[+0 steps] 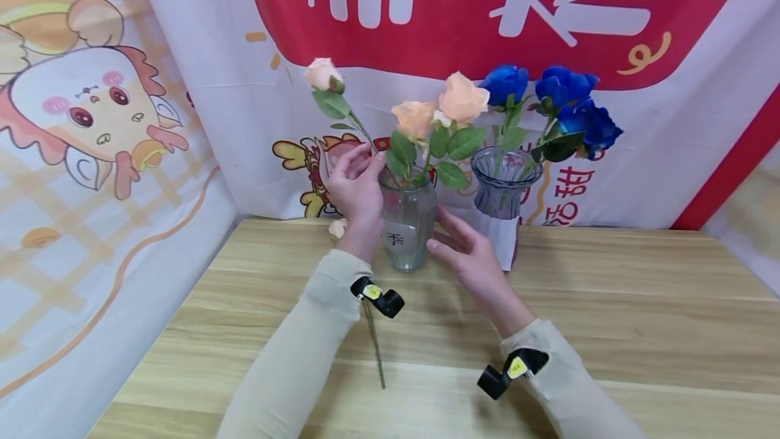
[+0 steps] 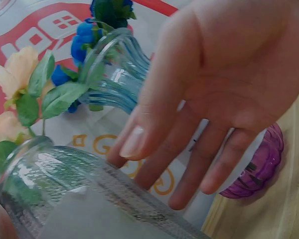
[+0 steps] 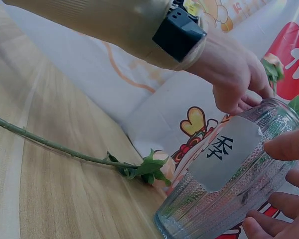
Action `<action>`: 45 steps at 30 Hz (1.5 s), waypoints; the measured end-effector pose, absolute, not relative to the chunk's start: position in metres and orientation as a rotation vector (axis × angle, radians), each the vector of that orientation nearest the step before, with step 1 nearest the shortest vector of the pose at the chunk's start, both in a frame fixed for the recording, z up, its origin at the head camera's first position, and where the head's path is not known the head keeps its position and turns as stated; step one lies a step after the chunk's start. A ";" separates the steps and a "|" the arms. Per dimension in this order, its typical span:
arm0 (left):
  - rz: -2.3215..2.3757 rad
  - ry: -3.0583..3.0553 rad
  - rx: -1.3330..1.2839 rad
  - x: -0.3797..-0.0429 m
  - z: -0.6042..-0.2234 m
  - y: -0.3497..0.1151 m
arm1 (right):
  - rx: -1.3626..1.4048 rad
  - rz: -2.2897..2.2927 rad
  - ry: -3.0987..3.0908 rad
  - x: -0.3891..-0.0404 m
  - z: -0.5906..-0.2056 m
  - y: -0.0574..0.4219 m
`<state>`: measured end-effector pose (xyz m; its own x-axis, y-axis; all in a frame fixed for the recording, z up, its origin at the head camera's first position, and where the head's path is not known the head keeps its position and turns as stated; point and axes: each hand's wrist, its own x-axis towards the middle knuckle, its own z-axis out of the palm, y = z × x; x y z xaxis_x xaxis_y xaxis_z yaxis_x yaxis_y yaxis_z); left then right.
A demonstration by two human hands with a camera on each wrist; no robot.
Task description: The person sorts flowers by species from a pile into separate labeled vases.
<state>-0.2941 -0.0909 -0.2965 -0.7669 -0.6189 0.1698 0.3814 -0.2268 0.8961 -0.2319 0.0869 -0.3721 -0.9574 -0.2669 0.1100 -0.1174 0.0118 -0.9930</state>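
Note:
A clear ribbed glass vase with a white paper label stands near the table's back edge. Two peach roses rise from it. My left hand is at the rim's left side, fingertips pinching the stem of a pale rose that leans out to the left. My right hand is beside the vase's right side, its fingers extended and spread along the glass; its palm side shows large in the left wrist view. Part of the left hand's grip is hidden behind its own fingers.
A bluish glass vase with a paper label holds several blue roses at right. Another pale rose lies on the wooden table, its stem running forward under my left wrist. Printed cloth hangs behind.

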 end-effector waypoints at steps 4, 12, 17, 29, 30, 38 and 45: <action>-1.939 -1.559 0.300 -0.294 -0.299 -0.087 | -0.426 -2.097 2.150 -0.232 -0.371 0.086; -1.904 -1.636 0.310 -0.288 -0.301 -0.086 | -0.441 -2.109 2.138 -0.232 -0.371 0.085; -1.882 -1.657 0.300 -0.285 -0.304 -0.087 | -0.420 -2.104 2.156 -0.233 -0.372 0.085; -1.842 -1.784 0.319 -0.274 -0.308 -0.091 | -0.423 -2.104 2.167 -0.233 -0.373 0.086; -1.845 -1.790 0.326 -0.272 -0.308 -0.093 | -0.424 -2.103 2.168 -0.233 -0.373 0.086; -1.832 -1.875 0.320 -0.259 -0.310 -0.105 | -0.430 -2.112 2.167 -0.233 -0.372 0.086; -1.830 -1.870 0.312 -0.248 -0.317 -0.116 | -0.422 -2.106 2.158 -0.231 -0.372 0.086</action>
